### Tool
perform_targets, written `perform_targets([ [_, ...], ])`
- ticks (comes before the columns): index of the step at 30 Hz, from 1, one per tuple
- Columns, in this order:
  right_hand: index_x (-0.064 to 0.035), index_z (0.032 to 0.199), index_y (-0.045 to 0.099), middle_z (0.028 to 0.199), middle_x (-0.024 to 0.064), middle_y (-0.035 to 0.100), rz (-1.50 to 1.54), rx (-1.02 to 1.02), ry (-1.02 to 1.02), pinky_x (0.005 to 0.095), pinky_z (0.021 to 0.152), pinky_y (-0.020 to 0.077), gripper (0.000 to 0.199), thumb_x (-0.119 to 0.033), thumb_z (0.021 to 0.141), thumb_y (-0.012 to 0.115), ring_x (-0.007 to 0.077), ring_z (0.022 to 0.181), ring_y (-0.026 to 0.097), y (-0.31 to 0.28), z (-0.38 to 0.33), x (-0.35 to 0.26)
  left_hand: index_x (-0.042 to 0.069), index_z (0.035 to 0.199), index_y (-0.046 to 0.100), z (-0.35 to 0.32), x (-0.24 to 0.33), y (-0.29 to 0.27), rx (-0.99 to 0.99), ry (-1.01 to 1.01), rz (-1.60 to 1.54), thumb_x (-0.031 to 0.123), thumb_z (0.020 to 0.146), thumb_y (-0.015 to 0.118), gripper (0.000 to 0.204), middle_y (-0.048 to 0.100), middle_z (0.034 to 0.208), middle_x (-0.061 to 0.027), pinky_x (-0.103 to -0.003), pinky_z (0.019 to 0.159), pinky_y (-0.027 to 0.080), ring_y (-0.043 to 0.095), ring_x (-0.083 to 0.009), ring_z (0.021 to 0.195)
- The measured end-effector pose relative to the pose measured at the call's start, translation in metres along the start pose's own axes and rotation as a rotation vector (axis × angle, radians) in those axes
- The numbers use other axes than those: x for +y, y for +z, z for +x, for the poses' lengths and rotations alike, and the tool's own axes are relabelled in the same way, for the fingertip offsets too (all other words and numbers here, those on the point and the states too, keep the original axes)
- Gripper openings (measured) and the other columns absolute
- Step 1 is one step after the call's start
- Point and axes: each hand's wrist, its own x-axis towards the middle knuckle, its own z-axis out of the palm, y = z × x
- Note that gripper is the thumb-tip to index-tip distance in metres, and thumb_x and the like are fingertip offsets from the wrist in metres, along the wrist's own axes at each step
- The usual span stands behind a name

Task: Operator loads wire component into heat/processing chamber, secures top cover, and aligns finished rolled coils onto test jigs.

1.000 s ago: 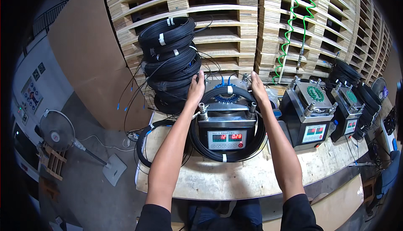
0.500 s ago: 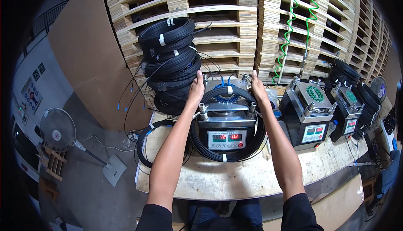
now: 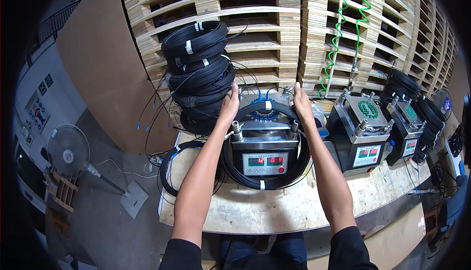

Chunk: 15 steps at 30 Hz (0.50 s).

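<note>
My left hand (image 3: 229,104) is beside the back left corner post of a bench polishing machine (image 3: 265,145). By the back right post is my right hand (image 3: 302,104). Each hand has a stretched digit pointing away from me; the other fingers are mostly hidden. I see nothing held in either. A coil of black cable (image 3: 262,185), tied with white tape, hangs round the machine's front and lies over its top. Blue connectors (image 3: 264,116) ring the fixture on top. Red digits glow on the front panel (image 3: 265,164).
Left of the machine rises a stack of black cable coils (image 3: 198,74) with loose ends. Another coil (image 3: 169,172) lies on the wooden table (image 3: 255,216). Similar machines (image 3: 360,132) with green-ringed tops stand right. Wooden pallets (image 3: 250,20) rise behind; a fan (image 3: 68,157) stands left.
My hands and the cable coil stay practically where they were. Digits on the machine's panel have changed, as have those on the machine to the right.
</note>
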Motion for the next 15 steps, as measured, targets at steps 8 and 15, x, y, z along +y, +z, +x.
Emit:
perform_targets([
  [8, 0.0061, 0.129, 0.057, 0.118, 0.0217, 0.066, 0.093, -0.081, -0.027, 0.039, 0.083, 0.0498, 0.082, -0.066, 0.101, 0.029, 0.0308, 0.089, 0.064, 0.003, 0.022, 0.029, -0.003, 0.139, 0.051, 0.006, -0.006, 0.004, 0.021, -0.061, 0.02, 0.075, 0.096, 0.022, 0.094, 0.048, 0.143, -0.0308, -0.045, 0.114, 0.032, 0.043, -0.0419, 0.138],
  [15, 0.0014, 0.12, 0.056, 0.088, 0.0088, 0.057, 0.385, -0.033, 0.012, 0.0325, 0.067, 0.051, 0.067, -0.059, 0.105, 0.032, 0.0194, 0.081, 0.062, 0.001, 0.007, 0.012, -0.002, 0.137, 0.052, -0.007, 0.006, 0.003, 0.081, -0.046, -0.101, 0.075, 0.096, 0.023, 0.092, 0.06, 0.127, -0.0275, -0.044, 0.107, 0.038, 0.054, -0.0398, 0.124],
])
